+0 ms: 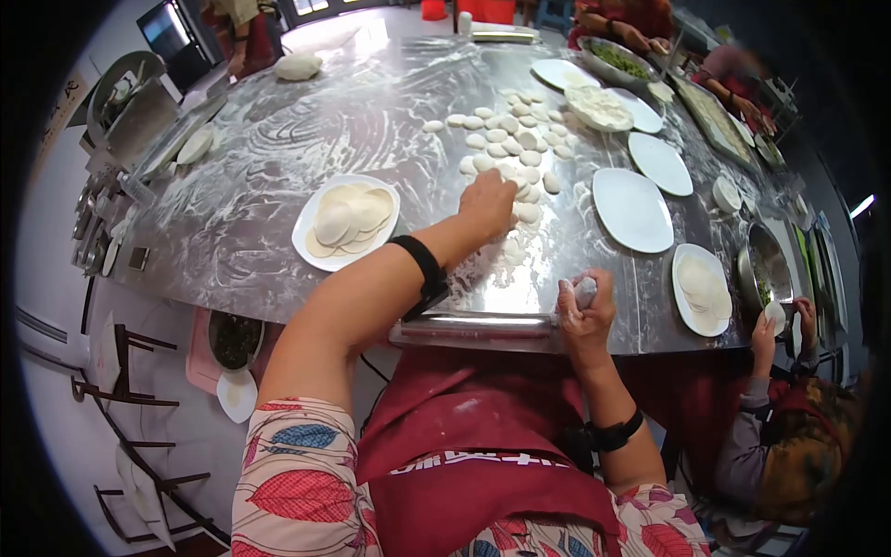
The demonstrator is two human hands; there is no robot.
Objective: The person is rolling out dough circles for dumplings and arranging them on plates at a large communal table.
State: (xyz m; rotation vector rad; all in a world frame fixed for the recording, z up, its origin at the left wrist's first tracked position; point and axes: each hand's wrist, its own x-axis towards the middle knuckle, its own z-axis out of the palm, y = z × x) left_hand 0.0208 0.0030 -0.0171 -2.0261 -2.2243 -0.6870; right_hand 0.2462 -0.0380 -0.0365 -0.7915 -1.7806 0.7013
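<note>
My left hand (486, 202) reaches forward and presses down on the near end of a heap of small dough pieces (513, 147) on the floured metal table (306, 139). Whether its fingers grip a piece is hidden. My right hand (585, 311) is closed around the handle of a metal rolling pin (473, 326) that lies along the table's near edge. Just left of my left arm stands a white plate of rolled wrappers (346, 221).
Empty white plates (632, 209) and one with wrappers (702, 288) line the right side. A steel bowl (766, 265) and a bowl of green filling (616, 59) sit further right. A person's hand (767, 330) holds a wrapper at the right edge; others work at the far end.
</note>
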